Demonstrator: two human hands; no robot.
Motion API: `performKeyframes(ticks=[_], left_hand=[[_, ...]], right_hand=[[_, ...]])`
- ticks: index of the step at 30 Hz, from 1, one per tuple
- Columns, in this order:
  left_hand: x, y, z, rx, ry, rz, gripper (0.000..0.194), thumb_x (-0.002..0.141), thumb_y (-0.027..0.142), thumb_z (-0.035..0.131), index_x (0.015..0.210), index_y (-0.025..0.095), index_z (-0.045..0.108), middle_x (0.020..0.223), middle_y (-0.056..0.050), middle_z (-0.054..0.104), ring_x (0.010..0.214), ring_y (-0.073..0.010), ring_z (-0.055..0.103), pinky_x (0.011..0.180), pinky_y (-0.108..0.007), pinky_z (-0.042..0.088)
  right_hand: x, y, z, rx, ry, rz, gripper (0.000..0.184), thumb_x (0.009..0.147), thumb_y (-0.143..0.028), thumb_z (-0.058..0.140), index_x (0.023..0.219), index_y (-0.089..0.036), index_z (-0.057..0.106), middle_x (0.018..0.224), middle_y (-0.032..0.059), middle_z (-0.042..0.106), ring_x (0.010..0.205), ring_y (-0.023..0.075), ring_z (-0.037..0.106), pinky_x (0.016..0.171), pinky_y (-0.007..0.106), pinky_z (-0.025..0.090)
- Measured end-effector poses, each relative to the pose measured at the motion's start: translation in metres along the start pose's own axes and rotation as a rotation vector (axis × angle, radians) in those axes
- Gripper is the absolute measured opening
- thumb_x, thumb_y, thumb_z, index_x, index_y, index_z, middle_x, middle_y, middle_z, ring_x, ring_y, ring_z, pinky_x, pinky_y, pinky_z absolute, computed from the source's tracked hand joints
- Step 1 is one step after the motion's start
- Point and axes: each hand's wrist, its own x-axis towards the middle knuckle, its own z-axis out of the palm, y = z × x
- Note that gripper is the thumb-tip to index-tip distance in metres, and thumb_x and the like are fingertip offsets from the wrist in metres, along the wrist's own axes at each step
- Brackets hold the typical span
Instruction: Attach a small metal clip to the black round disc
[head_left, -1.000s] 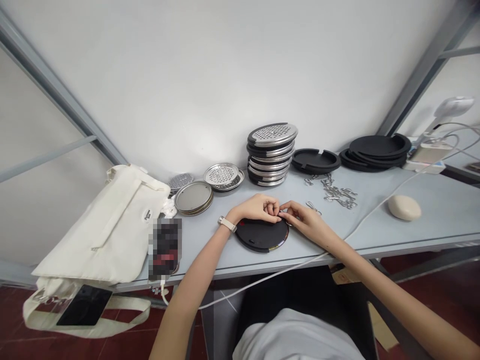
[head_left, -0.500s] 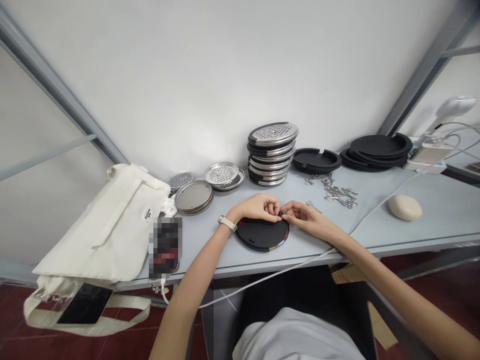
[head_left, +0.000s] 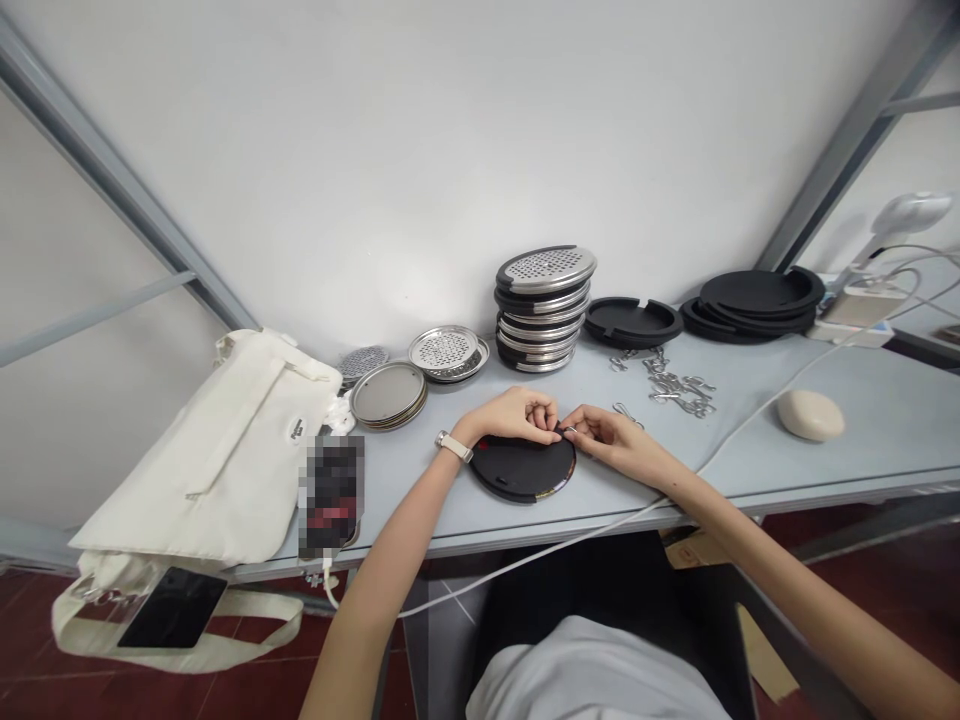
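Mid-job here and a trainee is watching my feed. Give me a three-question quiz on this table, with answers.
1. Which of the two hands at the black disc has a watch on its wrist?
2. Fill in: the metal hooks lie to the ___ of the tall stack.
3. True or false: the white bag lies to the right of the black disc.

Key: 1. The left hand. 2. Right. 3. False.

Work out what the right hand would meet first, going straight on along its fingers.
The right hand would probably meet the left hand; depth is unclear, so the round, black, plastic-looking disc might come first.
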Motion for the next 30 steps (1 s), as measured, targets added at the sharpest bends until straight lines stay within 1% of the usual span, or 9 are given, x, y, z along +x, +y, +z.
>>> performKeyframes(ticks=[4,7,10,12,14,17,21,24,30], left_hand=[[0.0,0.0,-0.001,0.003,0.004,-0.017,0.02,0.069,0.028,0.072,0.077,0.013,0.06,0.065,0.002,0.057,0.062,-0.0086,0.053,0.059,-0.02,0.041],[0.0,0.0,-0.001,0.008,0.006,-0.007,0.02,0.069,0.028,0.072,0.076,0.013,0.06,0.067,0.002,0.057,0.062,-0.0082,0.053,0.059,-0.02,0.041],[0.0,0.001,-0.001,0.014,0.008,-0.012,0.02,0.069,0.028,0.072,0.075,0.013,0.06,0.068,0.002,0.058,0.062,-0.0078,0.052,0.06,-0.02,0.04],[0.0,0.001,-0.001,0.005,0.009,-0.021,0.02,0.069,0.027,0.072,0.075,0.012,0.06,0.066,0.002,0.057,0.062,-0.0077,0.052,0.06,-0.02,0.041],[0.0,0.001,-0.001,-0.001,0.01,-0.027,0.019,0.069,0.026,0.072,0.076,0.012,0.06,0.065,0.002,0.057,0.062,-0.0077,0.052,0.06,-0.02,0.04],[-0.001,0.001,-0.001,0.004,0.012,-0.03,0.019,0.069,0.026,0.071,0.076,0.012,0.06,0.065,0.002,0.057,0.061,-0.0078,0.053,0.059,-0.02,0.04],[-0.001,0.001,-0.002,0.004,0.017,-0.015,0.02,0.069,0.027,0.072,0.075,0.012,0.06,0.066,0.002,0.057,0.062,-0.008,0.053,0.06,-0.02,0.041],[-0.001,0.0,-0.001,0.002,0.013,-0.007,0.02,0.069,0.027,0.072,0.075,0.013,0.06,0.066,0.002,0.057,0.062,-0.0081,0.053,0.06,-0.02,0.041],[-0.001,-0.002,-0.002,-0.004,0.01,0.006,0.021,0.069,0.028,0.072,0.076,0.013,0.06,0.065,0.002,0.057,0.062,-0.0083,0.053,0.059,-0.02,0.041]], right_hand=[[0.0,0.001,0.001,0.004,-0.003,-0.008,0.035,0.088,-0.051,0.054,0.095,-0.017,0.057,0.069,-0.001,0.054,0.063,0.013,0.049,0.059,0.026,0.04],[0.001,0.006,0.003,0.018,0.039,-0.034,0.034,0.088,-0.049,0.055,0.104,-0.02,0.054,0.069,-0.0021,0.052,0.063,0.0134,0.049,0.06,0.027,0.041],[0.002,0.01,0.004,0.062,0.089,-0.051,0.037,0.086,-0.049,0.059,0.11,-0.022,0.051,0.076,0.0002,0.058,0.069,0.0157,0.055,0.066,0.029,0.045],[0.003,0.011,0.003,0.08,0.093,-0.057,0.035,0.085,-0.05,0.059,0.105,-0.022,0.053,0.085,0.0042,0.064,0.078,0.0184,0.059,0.073,0.032,0.048],[0.003,0.011,0.003,0.059,0.09,-0.058,0.033,0.086,-0.051,0.057,0.098,-0.021,0.056,0.09,0.0067,0.066,0.083,0.0205,0.061,0.076,0.033,0.048],[0.003,0.011,0.001,-0.03,0.1,-0.044,0.032,0.087,-0.052,0.054,0.09,-0.02,0.06,0.086,0.0063,0.068,0.079,0.0208,0.061,0.074,0.033,0.048],[0.002,0.009,0.0,-0.121,0.136,-0.024,0.032,0.088,-0.051,0.054,0.088,-0.02,0.062,0.084,0.0058,0.069,0.078,0.0209,0.062,0.073,0.033,0.047],[0.002,0.007,-0.001,-0.161,0.155,-0.029,0.032,0.089,-0.05,0.052,0.088,-0.02,0.063,0.085,0.006,0.07,0.08,0.0212,0.062,0.076,0.034,0.046],[0.002,0.005,0.0,-0.168,0.154,-0.035,0.032,0.089,-0.05,0.051,0.088,-0.02,0.063,0.082,0.0051,0.069,0.076,0.0201,0.061,0.072,0.032,0.046]])
